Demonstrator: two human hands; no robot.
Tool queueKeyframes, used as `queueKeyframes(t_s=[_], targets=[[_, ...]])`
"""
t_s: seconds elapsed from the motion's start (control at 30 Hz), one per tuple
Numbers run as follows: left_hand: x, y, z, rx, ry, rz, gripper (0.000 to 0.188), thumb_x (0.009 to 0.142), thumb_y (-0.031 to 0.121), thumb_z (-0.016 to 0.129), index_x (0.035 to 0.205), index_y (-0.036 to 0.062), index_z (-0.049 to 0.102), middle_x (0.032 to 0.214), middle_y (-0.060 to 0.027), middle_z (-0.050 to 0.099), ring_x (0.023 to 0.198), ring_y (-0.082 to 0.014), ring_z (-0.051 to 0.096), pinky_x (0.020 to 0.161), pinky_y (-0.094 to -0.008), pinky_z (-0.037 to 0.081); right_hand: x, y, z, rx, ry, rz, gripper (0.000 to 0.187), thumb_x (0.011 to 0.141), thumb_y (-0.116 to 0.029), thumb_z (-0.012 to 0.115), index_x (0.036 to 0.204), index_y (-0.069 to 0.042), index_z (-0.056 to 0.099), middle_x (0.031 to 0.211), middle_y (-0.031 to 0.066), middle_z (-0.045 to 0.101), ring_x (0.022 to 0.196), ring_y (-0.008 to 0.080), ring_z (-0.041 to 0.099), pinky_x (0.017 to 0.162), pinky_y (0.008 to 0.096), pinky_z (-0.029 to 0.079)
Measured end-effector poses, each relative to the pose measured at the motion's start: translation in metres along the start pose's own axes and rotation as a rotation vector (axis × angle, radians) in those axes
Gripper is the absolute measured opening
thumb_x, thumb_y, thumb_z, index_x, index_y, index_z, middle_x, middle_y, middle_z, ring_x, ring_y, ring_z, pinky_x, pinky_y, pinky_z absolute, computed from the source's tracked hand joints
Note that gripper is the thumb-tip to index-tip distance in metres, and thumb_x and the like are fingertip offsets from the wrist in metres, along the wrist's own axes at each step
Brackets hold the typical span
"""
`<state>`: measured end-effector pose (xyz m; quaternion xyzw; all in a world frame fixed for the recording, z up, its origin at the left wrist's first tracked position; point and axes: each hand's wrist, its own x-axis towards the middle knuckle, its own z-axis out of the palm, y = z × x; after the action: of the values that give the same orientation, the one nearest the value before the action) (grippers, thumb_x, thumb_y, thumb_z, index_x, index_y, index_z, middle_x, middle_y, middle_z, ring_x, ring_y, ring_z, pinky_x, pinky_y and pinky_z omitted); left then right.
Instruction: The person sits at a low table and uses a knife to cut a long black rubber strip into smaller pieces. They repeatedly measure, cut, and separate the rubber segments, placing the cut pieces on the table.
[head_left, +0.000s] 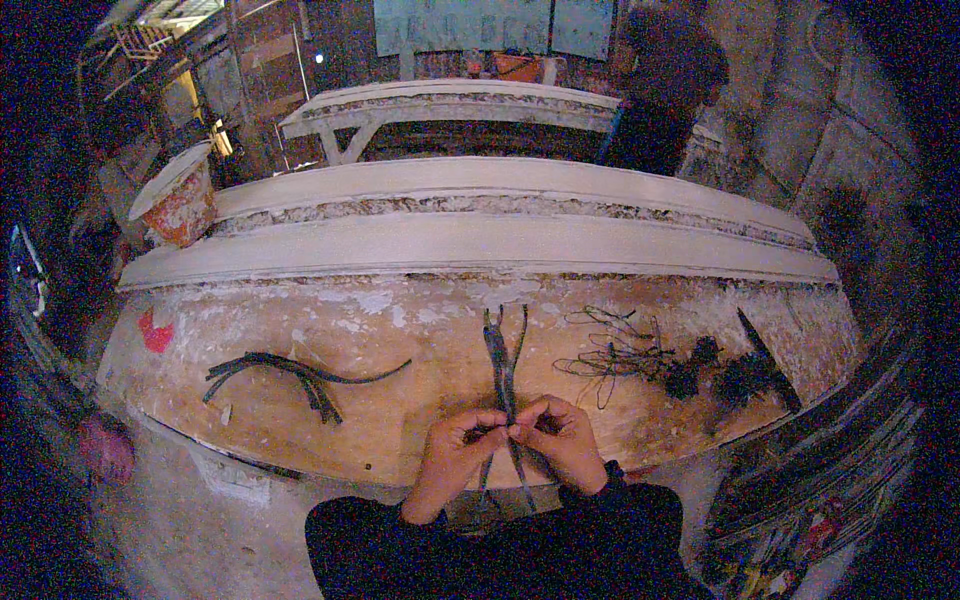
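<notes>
A narrow bundle of long dark strips (500, 360) lies across the near middle of the wooden table (430, 410). Its far ends spread apart, and its near ends hang over the front edge. Thumb and fingertips of my left hand (460, 445) pinch the bundle where the strips come together. My right hand (555, 437) is closed in a pinch at the same spot, its fingertips almost touching the left ones. Whether a thin tie runs between the fingertips is too small to tell. To the left rests a loose pile of similar curved dark strips (275, 368).
Thin dark loops of wire or cord (605, 360) lie to the right, beside dark clumps (690, 370) and a flat dark bar (768, 360). Long whitish moulded pieces (480, 245) line the far side. A dirty bucket (180, 205) stands far left. A person (665, 90) is at the back.
</notes>
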<state>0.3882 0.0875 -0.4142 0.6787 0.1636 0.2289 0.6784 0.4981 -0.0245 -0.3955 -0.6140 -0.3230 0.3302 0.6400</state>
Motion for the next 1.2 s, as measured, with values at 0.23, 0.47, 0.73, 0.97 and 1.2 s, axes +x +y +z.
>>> queueKeyframes(t_s=[0.23,0.47,0.73,0.97,1.2], targets=[[-0.002,0.014,0.001,0.032,0.035,-0.009,0.018,0.079,0.012,0.058,0.090,-0.0028,0.059,0.077,-0.0051,0.061,0.072,-0.0102,0.056,0.064,-0.0217,0.046,0.002,0.002,0.001,-0.044,0.013,-0.043,0.011,0.071,-0.002,0.064,0.074,-0.005,0.053,0.074,0.0013,0.056,0.069,0.0081,0.052,0.064,0.0216,0.042],[0.000,0.015,0.000,-0.079,0.038,-0.088,0.016,0.080,0.015,0.057,0.084,-0.0008,0.060,0.072,-0.0046,0.060,0.064,-0.0097,0.056,0.060,-0.0216,0.045,0.000,0.003,0.002,0.055,-0.081,0.009,0.009,0.073,-0.002,0.063,0.075,-0.004,0.054,0.074,0.0015,0.057,0.070,0.0083,0.053,0.066,0.0217,0.043],[0.000,0.016,-0.001,-0.145,0.085,-0.147,0.014,0.080,0.015,0.058,0.079,0.0005,0.059,0.069,-0.0037,0.059,0.060,-0.0095,0.056,0.056,-0.0223,0.046,0.002,0.001,0.002,0.024,-0.087,-0.054,0.007,0.074,-0.002,0.061,0.080,-0.002,0.058,0.075,0.0028,0.057,0.072,0.0101,0.053,0.068,0.0226,0.042],[0.000,0.020,-0.001,-0.193,0.123,-0.137,0.013,0.079,0.013,0.059,0.079,0.0001,0.059,0.069,-0.0034,0.059,0.060,-0.0099,0.056,0.055,-0.0228,0.047,-0.003,-0.005,0.001,-0.193,-0.098,-0.318,0.018,0.067,0.002,0.062,0.083,-0.007,0.065,0.084,0.0055,0.053,0.085,0.0163,0.049,0.076,0.0266,0.040],[0.001,0.015,-0.002,-0.214,0.140,-0.161,0.011,0.078,0.011,0.059,0.077,0.0005,0.058,0.070,-0.0042,0.059,0.061,-0.0108,0.057,0.053,-0.0228,0.047,-0.001,-0.001,0.000,-0.246,-0.149,-0.352,0.022,0.066,0.000,0.064,0.086,-0.009,0.066,0.086,0.0044,0.051,0.087,0.0168,0.049,0.076,0.0270,0.040]])
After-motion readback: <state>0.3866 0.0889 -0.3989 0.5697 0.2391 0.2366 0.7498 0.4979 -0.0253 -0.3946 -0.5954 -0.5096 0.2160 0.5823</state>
